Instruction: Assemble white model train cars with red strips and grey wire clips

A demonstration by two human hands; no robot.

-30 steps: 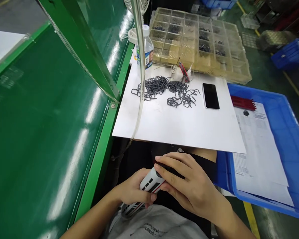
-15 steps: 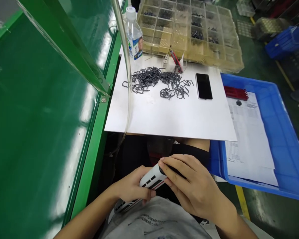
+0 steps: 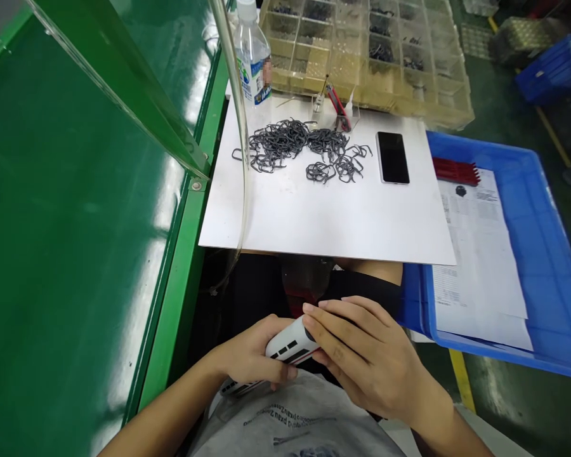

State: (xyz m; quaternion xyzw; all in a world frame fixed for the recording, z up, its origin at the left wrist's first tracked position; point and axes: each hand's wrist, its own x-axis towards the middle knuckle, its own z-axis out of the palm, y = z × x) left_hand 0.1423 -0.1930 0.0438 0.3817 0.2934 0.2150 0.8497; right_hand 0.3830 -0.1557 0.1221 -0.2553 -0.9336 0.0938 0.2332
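Close to my body, a long white object with black window-like marks (image 3: 290,343) lies slanted across my lap area. My left hand (image 3: 254,355) is wrapped round its middle, thumb on the near side. Over its upper right end, my right hand (image 3: 371,355) is pressed with the fingers together, covering the dark tip. Beyond both hands is a white board (image 3: 323,222). On it are a pile of dark grey curved pieces (image 3: 280,143), a smaller cluster of them (image 3: 321,171) and a phone (image 3: 393,158).
A clear tube (image 3: 242,139) hangs over the board's left side. Behind stand a bottle (image 3: 252,57), a small clear holder with tools (image 3: 337,114) and a compartment box (image 3: 352,63). A green frame (image 3: 171,304) runs along the left; a blue bin (image 3: 542,254) with papers is right.
The fingers of my right hand have shifted slightly over the end of the white object and lie closer together. My left hand keeps its hold. The view has tilted a little.
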